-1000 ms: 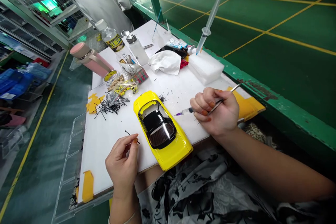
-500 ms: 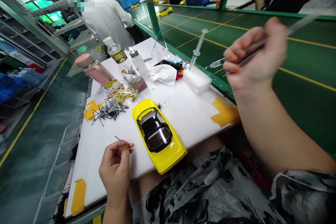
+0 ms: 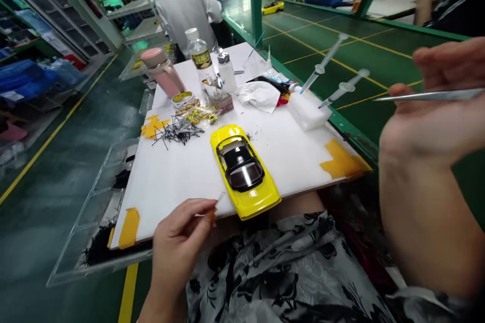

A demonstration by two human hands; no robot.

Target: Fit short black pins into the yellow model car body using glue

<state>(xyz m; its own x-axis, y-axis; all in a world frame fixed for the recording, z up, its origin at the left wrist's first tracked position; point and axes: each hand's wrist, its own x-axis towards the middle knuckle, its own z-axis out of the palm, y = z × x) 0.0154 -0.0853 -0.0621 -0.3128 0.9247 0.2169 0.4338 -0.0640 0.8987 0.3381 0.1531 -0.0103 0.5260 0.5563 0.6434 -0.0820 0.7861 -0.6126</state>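
Observation:
A yellow model car with a black cabin lies on the white board over my lap. My left hand hovers at the board's near edge, pinching a thin small pin between thumb and forefinger, just left of the car's near end. My right hand is raised off to the right, above the green belt, and holds metal tweezers pointing left. Two syringes stand stuck in a white foam block at the board's right edge.
A pile of black pins, a pink flask, a water bottle and a white cloth crowd the board's far end. A clear tray hangs on the left. A person in white stands behind. The green conveyor runs right.
My right hand rose from the board and swung right; the syringe it held now stands in the foam block, leaving only the tweezers. My left hand drew back to the near edge.

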